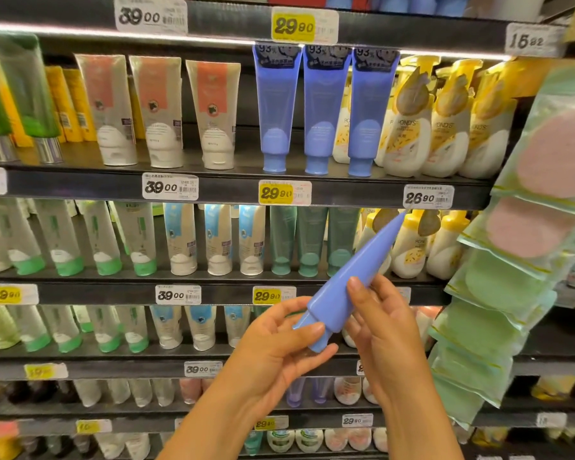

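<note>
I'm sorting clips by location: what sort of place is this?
Probably a shop's skincare aisle: shelves carry price tags, identical blue tubes stand in rows, and the left hand and right hand hold one tube.

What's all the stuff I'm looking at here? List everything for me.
held tube: one, blue, tilted, in both hands before the shelves
blue tubes: three, upper shelf, middle
coral-label tubes: three, white, upper shelf, left of those
pump bottles: several, white and yellow, upper shelf, right
teal tubes: three, shelf below
green-capped tubes: several, white, shelf below, left
hanging packs: several, pink and green pads, right edge
price tags: many, white or yellow, shelf edges
left hand: one, pinches the tube's cap
right hand: one, grips the tube's body
</note>
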